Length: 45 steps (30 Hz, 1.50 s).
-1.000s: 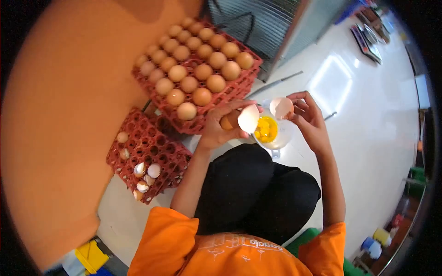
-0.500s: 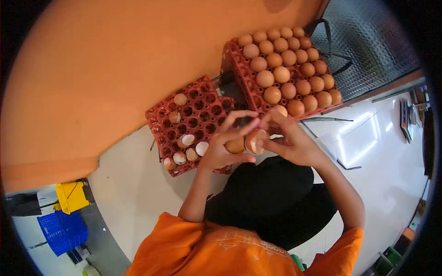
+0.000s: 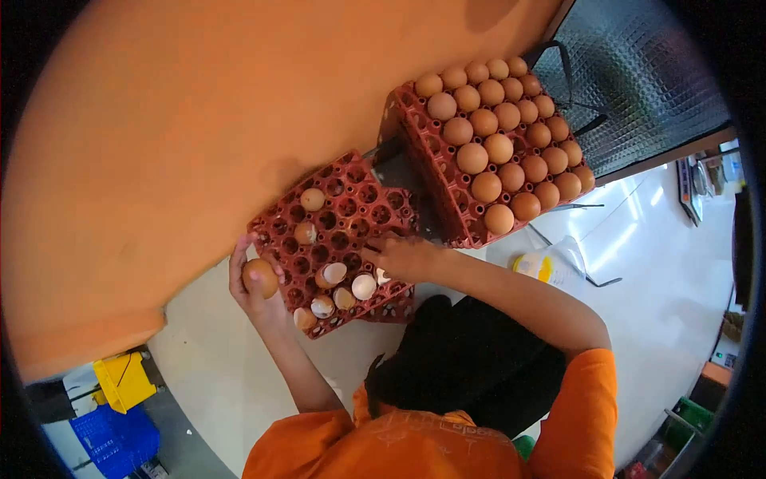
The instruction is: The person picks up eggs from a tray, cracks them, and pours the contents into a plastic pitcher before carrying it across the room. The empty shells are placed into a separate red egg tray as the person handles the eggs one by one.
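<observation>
A whole brown egg (image 3: 261, 278) is in my left hand (image 3: 251, 291), with the thumb over it, beside the left edge of the red egg tray (image 3: 307, 271). My right hand (image 3: 407, 257) is over the tray's right part. Its fingers are stretched out and partly hidden against the red plastic, and I see nothing held in them. A white-lined eggshell (image 3: 383, 275) shows just under that hand. More broken eggshells (image 3: 364, 287) sit in the tray's near cups. Farther back in it are a brown egg (image 3: 313, 199) and a whitish-marked one (image 3: 306, 233).
A taller stack of red trays (image 3: 467, 227) filled with brown eggs (image 3: 499, 149) stands at the back right, by the orange wall (image 3: 199, 120). A clear container with yellow (image 3: 546, 266) is on the floor at right. Yellow (image 3: 125, 382) and blue crates (image 3: 120, 439) lie at left.
My hands, together over an egg and a broken shell before, are now apart. The left has moved left with an egg; the right has come down onto the tray, with a shell under it.
</observation>
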Motion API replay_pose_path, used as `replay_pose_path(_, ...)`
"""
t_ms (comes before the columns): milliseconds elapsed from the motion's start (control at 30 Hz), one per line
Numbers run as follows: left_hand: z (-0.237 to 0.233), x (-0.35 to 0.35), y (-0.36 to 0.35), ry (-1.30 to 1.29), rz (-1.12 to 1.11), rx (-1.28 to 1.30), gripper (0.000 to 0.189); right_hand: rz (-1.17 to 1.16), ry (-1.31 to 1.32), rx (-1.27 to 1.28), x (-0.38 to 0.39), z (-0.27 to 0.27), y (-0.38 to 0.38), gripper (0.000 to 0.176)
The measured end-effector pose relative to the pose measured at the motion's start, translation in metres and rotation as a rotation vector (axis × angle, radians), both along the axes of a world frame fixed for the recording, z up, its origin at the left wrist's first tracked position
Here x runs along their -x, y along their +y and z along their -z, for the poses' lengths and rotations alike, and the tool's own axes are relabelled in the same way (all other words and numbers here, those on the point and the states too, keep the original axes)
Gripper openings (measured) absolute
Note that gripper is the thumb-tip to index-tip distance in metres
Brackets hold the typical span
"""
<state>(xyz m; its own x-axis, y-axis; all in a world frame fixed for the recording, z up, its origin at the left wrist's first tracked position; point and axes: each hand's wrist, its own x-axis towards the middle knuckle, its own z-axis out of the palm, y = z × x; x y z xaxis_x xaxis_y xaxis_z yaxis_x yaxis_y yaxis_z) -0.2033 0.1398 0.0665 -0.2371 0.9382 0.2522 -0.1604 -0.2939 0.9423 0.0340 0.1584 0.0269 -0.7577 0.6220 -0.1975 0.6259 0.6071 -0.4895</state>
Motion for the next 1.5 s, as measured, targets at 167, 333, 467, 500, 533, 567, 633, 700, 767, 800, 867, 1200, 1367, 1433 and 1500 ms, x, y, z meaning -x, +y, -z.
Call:
replay_pose_path(167,0.012,-0.012,0.008,-0.172,0.043,0.051,0.051,0.155,0.142,-0.292,-0.039,-0.070,0.015,0.032)
replay_pose_path(333,0.018,-0.031,0.014,-0.264,0.052,0.153,0.046,0.633,0.010,-0.432,-0.110,-0.124,0.065,0.018)
replay_pose_path(467,0.017,-0.037,0.018,-0.295,0.137,0.119,0.040,0.746,-0.288,-0.457,-0.142,-0.088,0.095,0.016)
replay_pose_path(500,0.016,-0.037,0.018,-0.283,0.143,0.114,0.039,0.739,-0.343,-0.415,-0.142,-0.086,0.097,0.016)
replay_pose_path(533,0.014,-0.037,0.016,-0.272,0.146,0.113,0.039,0.761,-0.341,-0.381,-0.142,-0.086,0.102,0.018)
replay_pose_path(567,0.013,-0.037,0.014,-0.259,0.148,0.115,0.038,0.781,-0.338,-0.344,-0.141,-0.085,0.107,0.020)
replay_pose_path(633,0.017,-0.032,0.012,-0.215,0.159,0.108,0.038,0.778,-0.367,-0.304,-0.132,-0.091,0.107,0.025)
replay_pose_path(700,0.021,-0.029,0.012,-0.185,0.160,0.104,0.037,0.751,-0.403,-0.299,-0.130,-0.098,0.106,0.031)
replay_pose_path(767,0.022,-0.028,0.010,-0.167,0.146,0.109,0.038,0.759,-0.382,-0.279,-0.133,-0.092,0.109,0.036)
replay_pose_path(800,0.021,-0.029,0.009,-0.185,0.149,0.122,0.037,0.770,-0.357,-0.265,-0.133,-0.092,0.110,0.038)
replay_pose_path(867,0.015,-0.033,0.007,-0.219,0.153,0.147,0.036,0.733,-0.229,-0.360,-0.137,-0.096,0.097,0.033)
replay_pose_path(1200,-0.037,-0.128,0.004,-0.679,0.378,0.466,0.035,0.984,1.351,0.446,-0.205,-0.086,0.036,0.032)
replay_pose_path(1367,-0.049,-0.235,-0.003,-0.621,0.879,0.716,0.041,0.980,1.517,0.678,-0.216,-0.121,-0.049,0.028)
replay_pose_path(1433,-0.035,-0.280,-0.003,-0.575,1.005,0.785,0.040,1.185,1.223,0.383,-0.218,-0.132,-0.079,0.026)
replay_pose_path(1500,-0.037,-0.326,-0.007,-0.480,0.891,0.986,0.035,1.240,0.919,-0.090,-0.226,-0.131,-0.101,0.024)
